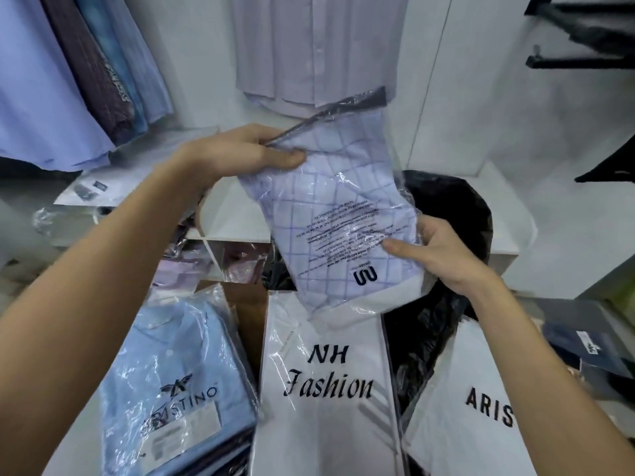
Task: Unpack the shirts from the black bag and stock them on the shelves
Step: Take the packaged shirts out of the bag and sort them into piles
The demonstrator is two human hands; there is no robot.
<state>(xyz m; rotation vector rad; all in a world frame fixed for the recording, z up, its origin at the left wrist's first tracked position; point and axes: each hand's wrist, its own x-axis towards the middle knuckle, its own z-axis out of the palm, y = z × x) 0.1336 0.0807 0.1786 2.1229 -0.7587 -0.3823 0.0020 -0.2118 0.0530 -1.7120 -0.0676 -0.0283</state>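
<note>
A checked light-blue shirt in a clear plastic sleeve (338,214) is held up in front of me, above the open black bag (450,214). My left hand (254,154) pinches its top left corner. My right hand (436,252) grips its lower right edge, thumb on the front. Below lie packed shirts: a light-blue Aristino one (171,386) on the left, a white NH Fashion one (326,383) in the middle, a white Aristino one (470,407) on the right. White shelves (237,218) with packed shirts stand behind.
Shirts hang on a rail at the upper left (79,73), and a pale shirt on a display (316,53) hangs straight ahead. A dark packed item (584,345) lies at the right. Black wall brackets (580,39) stick out at the upper right.
</note>
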